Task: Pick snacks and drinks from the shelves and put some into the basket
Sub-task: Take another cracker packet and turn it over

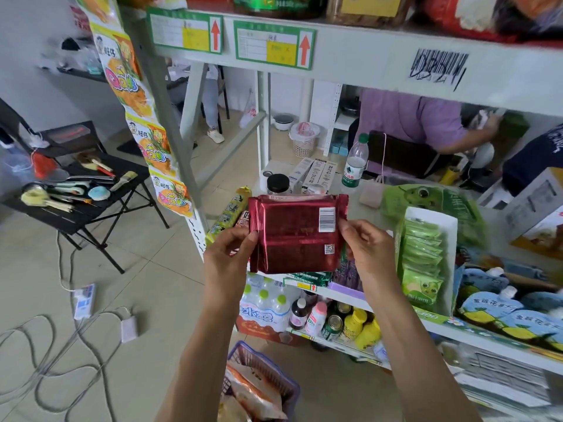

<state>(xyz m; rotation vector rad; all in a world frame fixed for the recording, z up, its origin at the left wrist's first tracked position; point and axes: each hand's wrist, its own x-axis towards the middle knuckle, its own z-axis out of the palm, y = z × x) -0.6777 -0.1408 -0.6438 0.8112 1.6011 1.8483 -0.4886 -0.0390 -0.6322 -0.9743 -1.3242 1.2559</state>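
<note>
A dark red foil snack packet (pixel 295 234) is being held up in front of the shelves, back side toward the camera, with a white barcode label showing near its upper right corner. Its left edge is being pinched by the left hand (pixel 227 257), fingers curled round the wrapper, while its right edge is being gripped between thumb and fingers of the right hand (pixel 367 248). The packet is being kept in the air, level with the middle shelf (pixel 377 205) and clear of it.

Below the forearms, a purple basket (pixel 268 371) is being seen on the floor, already loaded with orange-and-white snack bags (pixel 253 388). Behind the packet, a black-capped jar (pixel 277 184), white cartons (pixel 313 173) and a green-labelled water bottle (pixel 355 164) are being displayed toward the back of the middle shelf, with a green display box of sachets (pixel 425 257) standing at its front edge to the right. On the lower shelf, a wrapped pack of bottled water (pixel 265 303), small cans and yellow bottles (pixel 361 325) are being stocked. A strip of orange-and-yellow snack packs (pixel 146 129) is being hung down the shelf's left upright. To the far left, a black folding desk (pixel 76 214) is being used for brushes and tools, and cables (pixel 61 345) are being trailed across the tiled floor.
</note>
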